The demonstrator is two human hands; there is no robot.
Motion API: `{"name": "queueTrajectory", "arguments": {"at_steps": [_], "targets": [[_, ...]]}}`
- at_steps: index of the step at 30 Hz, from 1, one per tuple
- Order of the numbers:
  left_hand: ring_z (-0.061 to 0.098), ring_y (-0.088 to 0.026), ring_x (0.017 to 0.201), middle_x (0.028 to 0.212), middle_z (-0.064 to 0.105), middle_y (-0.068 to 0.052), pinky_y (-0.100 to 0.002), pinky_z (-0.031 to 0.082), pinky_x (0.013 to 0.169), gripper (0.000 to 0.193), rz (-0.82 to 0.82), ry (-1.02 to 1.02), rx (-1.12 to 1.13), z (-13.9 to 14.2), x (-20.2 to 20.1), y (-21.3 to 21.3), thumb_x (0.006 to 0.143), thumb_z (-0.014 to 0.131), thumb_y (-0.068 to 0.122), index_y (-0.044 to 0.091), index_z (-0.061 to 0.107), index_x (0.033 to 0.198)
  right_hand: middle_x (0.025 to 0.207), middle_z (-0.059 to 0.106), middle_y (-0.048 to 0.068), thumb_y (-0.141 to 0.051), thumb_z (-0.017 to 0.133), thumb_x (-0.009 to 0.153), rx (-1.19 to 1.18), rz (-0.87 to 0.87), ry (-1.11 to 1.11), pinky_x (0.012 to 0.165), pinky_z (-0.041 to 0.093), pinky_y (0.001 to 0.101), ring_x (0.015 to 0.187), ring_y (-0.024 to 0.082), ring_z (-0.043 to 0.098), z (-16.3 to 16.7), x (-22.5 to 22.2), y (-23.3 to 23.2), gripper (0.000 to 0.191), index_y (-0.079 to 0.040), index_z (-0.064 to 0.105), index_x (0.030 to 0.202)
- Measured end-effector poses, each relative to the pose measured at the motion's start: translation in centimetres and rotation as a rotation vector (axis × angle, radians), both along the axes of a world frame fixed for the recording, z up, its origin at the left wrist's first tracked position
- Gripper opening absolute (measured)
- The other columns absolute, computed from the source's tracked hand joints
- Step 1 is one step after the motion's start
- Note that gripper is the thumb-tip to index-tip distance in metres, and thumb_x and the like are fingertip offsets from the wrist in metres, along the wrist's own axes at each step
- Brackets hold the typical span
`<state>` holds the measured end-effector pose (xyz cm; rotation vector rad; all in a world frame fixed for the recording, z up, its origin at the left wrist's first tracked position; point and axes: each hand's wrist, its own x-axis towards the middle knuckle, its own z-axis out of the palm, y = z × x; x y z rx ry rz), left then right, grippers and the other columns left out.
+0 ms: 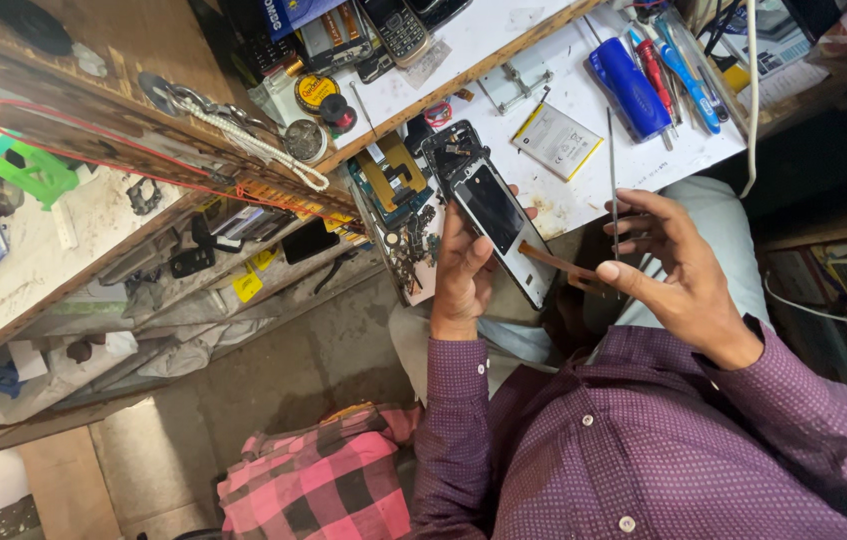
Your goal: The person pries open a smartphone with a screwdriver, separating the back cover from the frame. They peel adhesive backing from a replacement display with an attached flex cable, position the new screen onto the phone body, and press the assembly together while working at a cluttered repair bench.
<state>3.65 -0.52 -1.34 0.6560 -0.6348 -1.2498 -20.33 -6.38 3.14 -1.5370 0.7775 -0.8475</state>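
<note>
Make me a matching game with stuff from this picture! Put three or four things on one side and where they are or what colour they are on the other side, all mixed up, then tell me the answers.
Things:
1. opened phone
2. flat battery
3. fat screwdriver handle
4. checked cloth

Places or colours:
A. pink and black, down by the floor
B. blue, lying on the white table
C. held up in the left hand
D. white with a yellow edge, lying flat on the table

Right pairs: 1-C, 2-D, 3-B, 4-A.
</note>
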Motion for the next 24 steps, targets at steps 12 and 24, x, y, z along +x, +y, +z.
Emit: {"name": "queueTrajectory", "arguments": {"at_steps": [12,24], "targets": [[0.06,-0.041,0.132,0.149,0.053,-0.022,-0.051,0.048,0.116,0.099,0.013,0.067,-0.002,0.8,-1.7,-0.3,0.086,0.088,0.032,0.009,0.027,0.161,0.144,0.05,0.011,-0.005,0.077,0.087,0.074,0.01,-0.1,0.104,0.051,0.0347,0.122,0.018,0.055,0.5,1.8,0.0,0.078,-0.004,0.037,0.154],[0.057,-0.039,0.137,0.151,0.052,-0.022,-0.052,0.048,0.121,0.1,0.055,0.091,-0.005,1.3,-2.8,-0.5,0.084,0.091,0.03,0.005,0.031,0.159,0.142,0.046,0.012,-0.001,0.079,0.086,0.085,-0.018,-0.161,0.105,0.052,0.0378,0.126,0.022,0.056,0.2,2.7,0.3,0.09,-0.008,0.027,0.159]]}}
